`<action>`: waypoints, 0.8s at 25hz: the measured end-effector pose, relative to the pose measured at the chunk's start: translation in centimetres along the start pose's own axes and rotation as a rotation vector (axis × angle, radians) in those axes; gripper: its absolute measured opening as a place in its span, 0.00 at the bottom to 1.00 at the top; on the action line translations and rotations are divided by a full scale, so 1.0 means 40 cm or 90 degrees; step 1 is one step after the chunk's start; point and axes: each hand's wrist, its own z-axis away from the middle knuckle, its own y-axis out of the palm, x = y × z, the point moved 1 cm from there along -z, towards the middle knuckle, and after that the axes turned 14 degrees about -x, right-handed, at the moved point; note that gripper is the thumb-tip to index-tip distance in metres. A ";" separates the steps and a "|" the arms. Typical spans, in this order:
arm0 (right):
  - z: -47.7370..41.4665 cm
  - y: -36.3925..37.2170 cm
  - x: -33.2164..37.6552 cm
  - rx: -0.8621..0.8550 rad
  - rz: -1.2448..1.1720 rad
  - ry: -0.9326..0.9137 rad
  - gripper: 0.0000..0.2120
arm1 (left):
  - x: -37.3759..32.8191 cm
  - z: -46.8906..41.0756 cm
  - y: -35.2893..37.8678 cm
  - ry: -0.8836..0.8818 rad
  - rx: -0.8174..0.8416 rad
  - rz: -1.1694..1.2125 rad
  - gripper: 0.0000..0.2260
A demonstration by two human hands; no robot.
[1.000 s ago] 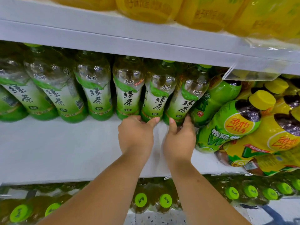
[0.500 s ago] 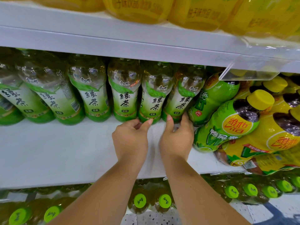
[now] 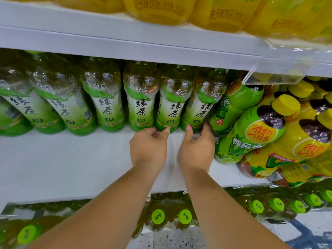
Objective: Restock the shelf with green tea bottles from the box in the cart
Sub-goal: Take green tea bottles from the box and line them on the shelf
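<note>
A row of green tea bottles with green-and-white labels stands at the back of the white middle shelf. My left hand reaches in, with thumb and curled fingers on the base of one green tea bottle. My right hand is beside it. Its thumb and fingers pinch the base of the rightmost green tea bottle. The cart and the box are out of view.
Green and yellow lemon-tea bottles with yellow caps crowd the shelf right of my right hand. A clear plastic tag holder hangs from the upper shelf, which carries yellow bottles. Green-capped bottles fill the shelf below.
Both hands have stayed at the bases of the same two bottles, shifting only slightly. The view has moved a little.
</note>
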 end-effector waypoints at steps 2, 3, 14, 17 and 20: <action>0.005 -0.007 0.004 0.016 -0.004 0.016 0.24 | -0.002 -0.003 -0.010 0.006 0.017 -0.009 0.09; 0.009 -0.016 0.007 0.031 -0.023 0.035 0.25 | -0.003 -0.001 -0.018 0.003 0.027 -0.006 0.07; 0.082 -0.319 0.035 0.282 -0.196 0.291 0.14 | 0.007 0.183 -0.168 0.020 0.194 -0.056 0.20; 0.110 -0.446 -0.002 0.336 -0.148 0.283 0.15 | 0.031 0.288 -0.218 -0.022 0.238 -0.054 0.20; 0.142 -0.598 -0.039 0.401 -0.092 0.296 0.20 | 0.050 0.427 -0.259 -0.043 0.268 -0.078 0.19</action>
